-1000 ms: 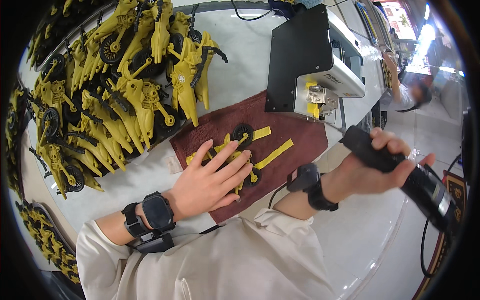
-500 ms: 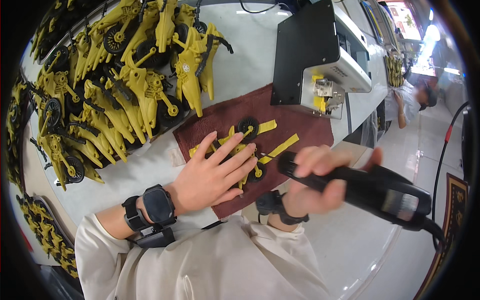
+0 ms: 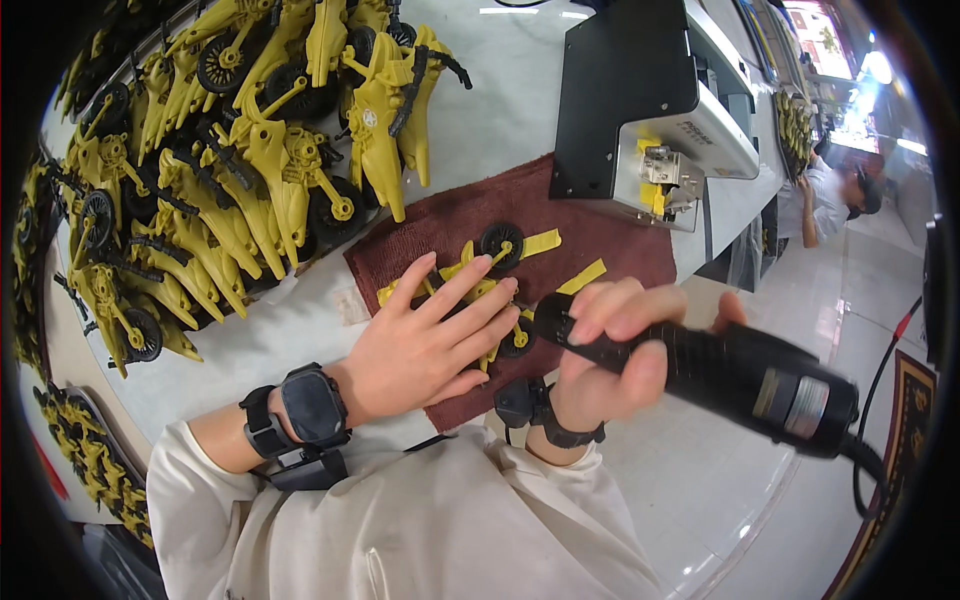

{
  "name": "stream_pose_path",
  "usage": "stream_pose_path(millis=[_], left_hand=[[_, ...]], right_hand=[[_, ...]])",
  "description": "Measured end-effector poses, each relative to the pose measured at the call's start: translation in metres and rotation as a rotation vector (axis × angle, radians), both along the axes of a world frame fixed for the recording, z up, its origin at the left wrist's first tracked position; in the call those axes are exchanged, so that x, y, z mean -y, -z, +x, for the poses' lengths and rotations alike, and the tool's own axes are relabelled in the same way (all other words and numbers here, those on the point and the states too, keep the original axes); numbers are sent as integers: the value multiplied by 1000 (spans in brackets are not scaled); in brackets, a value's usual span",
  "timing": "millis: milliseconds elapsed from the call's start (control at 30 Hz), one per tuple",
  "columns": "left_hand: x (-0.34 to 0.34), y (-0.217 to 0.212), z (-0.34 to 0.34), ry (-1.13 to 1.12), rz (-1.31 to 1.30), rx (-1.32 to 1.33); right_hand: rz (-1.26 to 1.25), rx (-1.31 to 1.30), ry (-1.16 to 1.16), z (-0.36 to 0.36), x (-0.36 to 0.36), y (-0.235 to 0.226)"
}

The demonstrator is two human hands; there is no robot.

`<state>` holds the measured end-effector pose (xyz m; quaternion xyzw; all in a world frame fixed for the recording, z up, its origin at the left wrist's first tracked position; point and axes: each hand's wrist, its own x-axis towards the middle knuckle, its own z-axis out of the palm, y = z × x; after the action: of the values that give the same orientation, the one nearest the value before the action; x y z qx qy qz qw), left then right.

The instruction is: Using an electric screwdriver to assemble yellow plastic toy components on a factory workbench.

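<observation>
My left hand lies flat, fingers spread, on a yellow plastic toy piece with black wheels that rests on a dark red cloth. My right hand grips a black electric screwdriver. Its tip points left and sits just beside the toy piece, close to my left fingertips. A black cable trails from the tool's back end at the right. Both wrists carry black bands.
A large pile of yellow toy motorcycles with black wheels covers the white table's left and far side. A black and grey machine stands behind the cloth. Another person stands at the far right. More yellow toys lie lower left.
My right hand has brought the screwdriver from the right side leftward and down to the toy piece. My left hand stayed pressed on the piece.
</observation>
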<state>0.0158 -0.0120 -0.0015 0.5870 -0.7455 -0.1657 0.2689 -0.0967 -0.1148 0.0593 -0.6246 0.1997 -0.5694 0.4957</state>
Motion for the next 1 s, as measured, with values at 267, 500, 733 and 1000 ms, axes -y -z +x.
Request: stream_pose_path(millis=[267,500,733,1000], left_hand=[[0,-2,-1,-1,-11,-5],[-3,2,-2,9,15,29],[-3,1,0,-9,2,-11],[0,1,2,2,3,-23]], right_hand=[[43,33,-150,1,5,0],[-37,123,-37,9,22,-19],[-24,-18,4,33,29,-4],[61,35,-68,41,30,2]])
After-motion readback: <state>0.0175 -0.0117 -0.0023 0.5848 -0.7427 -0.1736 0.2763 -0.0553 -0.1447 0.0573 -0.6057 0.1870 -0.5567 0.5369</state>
